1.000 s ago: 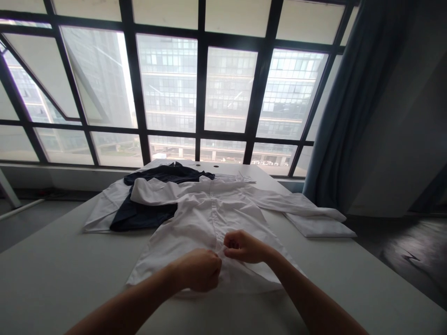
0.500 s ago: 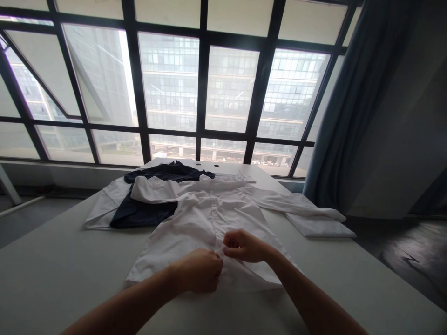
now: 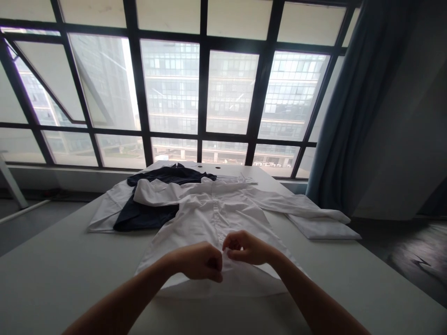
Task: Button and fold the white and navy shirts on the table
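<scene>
Two hands nearly touching: left hand and right hand pinch the front edge of a white shirt spread beneath them on the table — we'd keep both pinches snug, cloth smooth.

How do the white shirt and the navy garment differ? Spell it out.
The white shirt is pale and spread out nearer the person, while the navy garment is dark, rumpled and farther off. The left hand and right hand pinch the white shirt's front; neither touches the navy garment. One white shirt sleeve lies over the navy garment, not under it. Both lie on the same table.
</scene>
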Demonstrator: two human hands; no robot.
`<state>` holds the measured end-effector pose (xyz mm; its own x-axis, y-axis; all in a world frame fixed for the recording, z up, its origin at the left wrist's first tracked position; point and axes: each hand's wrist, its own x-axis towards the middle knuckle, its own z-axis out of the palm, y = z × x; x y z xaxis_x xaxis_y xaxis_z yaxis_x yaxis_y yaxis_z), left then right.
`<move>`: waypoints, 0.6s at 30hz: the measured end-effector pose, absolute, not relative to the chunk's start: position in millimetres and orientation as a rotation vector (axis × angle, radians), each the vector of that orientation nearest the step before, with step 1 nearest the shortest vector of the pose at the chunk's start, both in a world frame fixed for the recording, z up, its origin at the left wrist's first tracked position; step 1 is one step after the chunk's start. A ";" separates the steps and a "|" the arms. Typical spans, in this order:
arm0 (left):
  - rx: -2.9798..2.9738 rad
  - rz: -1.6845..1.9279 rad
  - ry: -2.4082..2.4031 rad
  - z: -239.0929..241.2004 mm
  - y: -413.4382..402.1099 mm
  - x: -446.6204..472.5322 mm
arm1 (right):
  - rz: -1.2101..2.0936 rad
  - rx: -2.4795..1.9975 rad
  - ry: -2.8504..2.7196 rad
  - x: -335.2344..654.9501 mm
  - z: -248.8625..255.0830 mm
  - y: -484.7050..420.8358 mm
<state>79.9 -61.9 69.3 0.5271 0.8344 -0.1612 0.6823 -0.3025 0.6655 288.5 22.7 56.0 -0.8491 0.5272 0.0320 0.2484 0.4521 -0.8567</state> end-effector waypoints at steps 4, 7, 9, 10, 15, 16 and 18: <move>1.964 0.328 1.102 74.3 -69.4 77.0 | 1.550 -0.520 -2.312 291.9 66.6 17.3; 1.956 0.253 1.083 69.1 -74.8 82.2 | 1.653 -0.492 -2.415 294.3 67.4 14.7; 1.954 0.150 1.056 63.2 -75.6 86.0 | 1.696 -0.526 -2.562 295.5 62.8 15.6; 1.940 0.100 1.021 60.6 -74.6 86.7 | 1.734 -0.545 -2.621 296.1 59.8 16.7; 1.954 0.157 0.984 57.8 -56.6 70.0 | 1.842 -0.606 -2.646 297.5 52.2 23.8; 2.025 0.228 1.084 57.9 -51.3 63.2 | 1.660 -0.665 -2.632 297.4 52.2 25.2; 2.207 0.343 1.322 55.9 -41.1 48.8 | 1.177 -0.809 -2.586 297.0 50.8 28.5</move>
<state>48.8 -41.1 55.9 0.4865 0.8719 -0.0557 0.7346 -0.3737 0.5664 297.0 28.5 50.8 -0.8336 0.5498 -0.0532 0.4011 0.5364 -0.7426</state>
